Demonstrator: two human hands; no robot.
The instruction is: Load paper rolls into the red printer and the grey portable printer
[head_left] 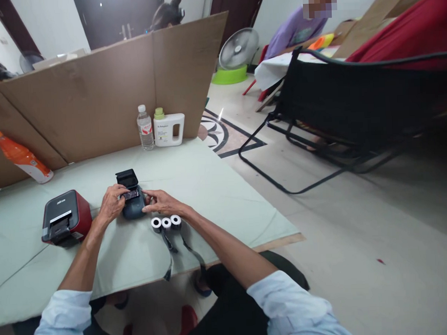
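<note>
Head view, looking down over a pale green table (217, 187) fenced at the back by a cardboard screen (96, 93). A small dark label printer (131, 202) sits near the middle of the table with its lid (126, 177) tipped up and back, so the paper bay faces the person. Left hand (111, 203) rests against the printer's left side, fingers curled over the open bay and touching its edge, apparently steadying the body; it is in contact with the printer, not lifting it. Right hand (162, 203) lies flat beside the printer's right side, index finger stretched toward the bay; it grips nothing, though whether the fingertip touches the casing cannot be told. Three small paper rolls (166, 223) stand in a row just below the right hand, within easy reach, with dark strips trailing from them over the table's near edge. A second printer, red and black (66, 221), sits well apart to the left. An orange bottle (23, 157) leans at the screen's left end; a water bottle (145, 127) and a white jug (168, 129) stand together against the screen. Beyond the table stand a black folding chair (353, 114) and a floor fan (238, 48); another person in purple (294, 30) sits at a far table
</note>
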